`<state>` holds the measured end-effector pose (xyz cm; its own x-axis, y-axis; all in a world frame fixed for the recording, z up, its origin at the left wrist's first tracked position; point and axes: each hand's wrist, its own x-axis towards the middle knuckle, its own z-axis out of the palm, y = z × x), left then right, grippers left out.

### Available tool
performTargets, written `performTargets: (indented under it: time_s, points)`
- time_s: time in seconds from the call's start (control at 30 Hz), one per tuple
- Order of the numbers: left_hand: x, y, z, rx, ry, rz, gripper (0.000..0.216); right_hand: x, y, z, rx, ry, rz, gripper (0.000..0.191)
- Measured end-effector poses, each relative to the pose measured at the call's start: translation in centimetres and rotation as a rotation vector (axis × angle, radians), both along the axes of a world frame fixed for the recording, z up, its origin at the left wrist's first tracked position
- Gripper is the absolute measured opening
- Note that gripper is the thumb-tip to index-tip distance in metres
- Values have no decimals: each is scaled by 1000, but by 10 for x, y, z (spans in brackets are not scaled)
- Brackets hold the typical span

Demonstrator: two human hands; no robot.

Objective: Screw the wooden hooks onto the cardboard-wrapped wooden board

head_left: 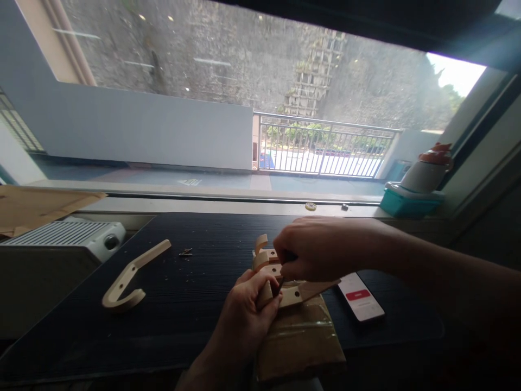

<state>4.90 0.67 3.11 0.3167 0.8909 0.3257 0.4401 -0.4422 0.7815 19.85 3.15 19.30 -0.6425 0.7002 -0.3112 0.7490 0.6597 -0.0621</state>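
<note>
My left hand is closed round the curved end of a pale wooden hook, holding it over a brown wrapped packet. My right hand is closed just above it, fingers pinched on a small dark thing I cannot make out, pressed against the wood. More wooden hooks stick up behind the hands. Another wooden hook lies loose on the dark table to the left, with small screws beside it.
A phone with a red bar on its screen lies right of the packet. A white heater-like box stands at the left. On the window sill sit a teal tray with a white pot and a small round object.
</note>
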Motion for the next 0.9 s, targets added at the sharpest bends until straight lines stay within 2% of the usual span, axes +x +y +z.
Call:
performTargets:
  time_s: [0.07,0.17,0.33,0.53,0.7,0.83,0.9]
  points:
    - [0,0,0,9,-11,4,7,2,1,1,14,-11,-51,25]
    - [1,0,2,-3,-27,20,5,5,-1,6,49,-9,-42,27]
    - [1,0,4,-15,-2,18,6,5,-5,14,13,13,37,13]
    - [0,0,2,4,11,9,6,11,-1,3,30,78,40,19]
    - [1,0,3,21,10,9,6,12,-2,-1,105,40,-23,29]
    - [1,0,4,11,10,-1,5,6,-5,6,48,11,45,13]
    - [1,0,5,10,16,-7,5,3,-5,10,12,-4,71,12]
